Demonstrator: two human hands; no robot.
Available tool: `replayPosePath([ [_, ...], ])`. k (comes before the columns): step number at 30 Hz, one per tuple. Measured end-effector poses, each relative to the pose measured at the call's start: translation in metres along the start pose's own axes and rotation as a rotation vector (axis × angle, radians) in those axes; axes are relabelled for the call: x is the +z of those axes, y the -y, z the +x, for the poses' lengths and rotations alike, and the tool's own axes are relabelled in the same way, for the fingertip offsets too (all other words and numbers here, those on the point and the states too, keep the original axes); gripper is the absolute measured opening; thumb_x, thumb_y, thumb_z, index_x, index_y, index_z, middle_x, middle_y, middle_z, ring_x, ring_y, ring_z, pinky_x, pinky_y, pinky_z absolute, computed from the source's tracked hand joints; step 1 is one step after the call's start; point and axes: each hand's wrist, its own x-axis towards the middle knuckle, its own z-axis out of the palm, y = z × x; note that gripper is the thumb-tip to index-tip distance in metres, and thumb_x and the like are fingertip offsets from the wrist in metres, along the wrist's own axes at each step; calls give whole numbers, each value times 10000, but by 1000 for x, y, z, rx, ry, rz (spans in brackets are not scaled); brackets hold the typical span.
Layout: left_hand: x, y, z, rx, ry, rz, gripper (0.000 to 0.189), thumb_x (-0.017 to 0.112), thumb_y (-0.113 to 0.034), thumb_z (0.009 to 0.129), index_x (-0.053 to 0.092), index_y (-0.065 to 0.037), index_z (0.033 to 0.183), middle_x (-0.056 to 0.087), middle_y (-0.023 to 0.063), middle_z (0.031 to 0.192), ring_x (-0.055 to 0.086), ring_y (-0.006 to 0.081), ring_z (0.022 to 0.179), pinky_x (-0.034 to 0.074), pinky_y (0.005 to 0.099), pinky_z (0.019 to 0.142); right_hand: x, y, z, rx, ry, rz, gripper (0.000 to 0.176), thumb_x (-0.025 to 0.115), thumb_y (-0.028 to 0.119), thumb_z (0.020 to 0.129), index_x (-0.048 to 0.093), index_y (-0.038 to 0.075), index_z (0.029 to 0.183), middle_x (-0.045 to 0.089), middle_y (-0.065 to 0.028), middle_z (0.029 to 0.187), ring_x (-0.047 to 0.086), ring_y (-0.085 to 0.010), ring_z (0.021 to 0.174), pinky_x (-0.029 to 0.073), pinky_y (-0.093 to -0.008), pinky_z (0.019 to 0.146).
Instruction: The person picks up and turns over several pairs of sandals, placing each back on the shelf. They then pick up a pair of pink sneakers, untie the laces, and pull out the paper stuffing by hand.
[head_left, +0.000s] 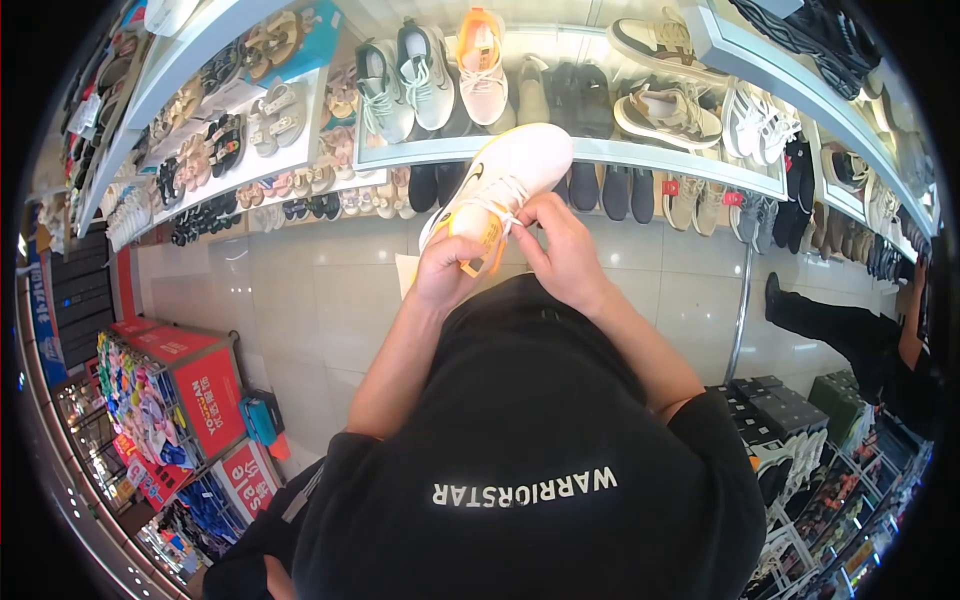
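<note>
A white sneaker [515,165] with a dark swoosh and orange-yellow trim is held up in front of my chest, toe pointing to the far right. My left hand [447,268] grips it at the heel and collar, thumb on the opening. The fingers of my right hand [558,245] are pinched together at the white shoelace [508,212] beside the tongue. A pale card or paper [407,272] shows beside my left wrist. The sneaker's sole is mostly hidden.
Ahead, a lit shelf [580,153] carries several sneakers, with more shoes below. Sandals [275,118] fill racks at left. A red sale bin [205,390] stands at lower left, shoe boxes [780,410] at lower right. Another person's leg [825,315] extends in from the right.
</note>
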Motion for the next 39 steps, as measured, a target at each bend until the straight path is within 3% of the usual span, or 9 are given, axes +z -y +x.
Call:
replayPosePath([
  [5,-10,0,-3,-1,-74,58,608,526,-21,736,469,80,1333,584,142,1233,569,226,1099,465,333,925,-4,-7,-6,407,149,409,102,619,67,928,575,-16,968,649,-146,755,649,-230,644,493,-335,598],
  [11,-11,4,-2,-51,-88,108,593,519,4,739,480,93,1324,580,140,1240,563,217,1119,460,321,934,-23,-24,-3,383,101,331,111,617,55,947,626,-54,967,654,-58,766,579,-84,677,488,-242,633],
  [14,1,7,4,-89,-148,198,520,542,-7,754,533,77,1267,598,116,1187,572,189,1072,475,303,866,-33,-35,-7,398,172,291,135,650,84,902,669,-14,992,671,-142,751,650,-195,643,507,-313,625],
  [18,-13,15,21,-260,-193,379,413,575,-35,772,590,39,1179,626,70,1082,588,156,968,472,279,762,-47,-48,-15,475,334,245,132,656,111,891,671,6,967,671,-142,752,657,-197,649,509,-330,634],
  [24,-14,29,91,-539,14,1064,349,644,-104,734,657,11,1064,665,65,914,606,140,816,469,288,678,-45,-70,-37,518,453,132,122,643,131,887,660,12,911,674,-126,730,658,-201,652,502,-346,628],
  [29,-16,56,164,-567,306,1544,274,644,-177,736,674,47,892,647,149,740,638,200,715,488,334,633,-24,-113,-65,821,304,285,163,591,140,910,685,16,959,698,-85,720,655,-199,667,495,-338,637],
  [33,-11,65,213,-566,586,1815,302,608,-207,760,694,52,889,679,202,767,682,280,730,520,385,668,-13,-126,-71,840,256,214,214,568,168,924,688,-1,977,695,-80,715,647,-192,647,492,-338,627],
  [35,-23,78,237,-334,664,2052,332,581,-236,773,716,38,904,702,235,857,698,361,795,546,431,739,-7,-137,-74,840,249,283,244,551,180,928,687,-16,980,697,-84,717,644,-198,646,491,-344,637],
  [39,-35,82,278,-304,560,2117,348,588,-259,768,724,22,923,705,239,905,694,388,843,551,440,798,-7,-143,-55,925,194,223,250,549,176,922,691,-20,982,698,-89,718,644,-199,660,489,-348,654],
])
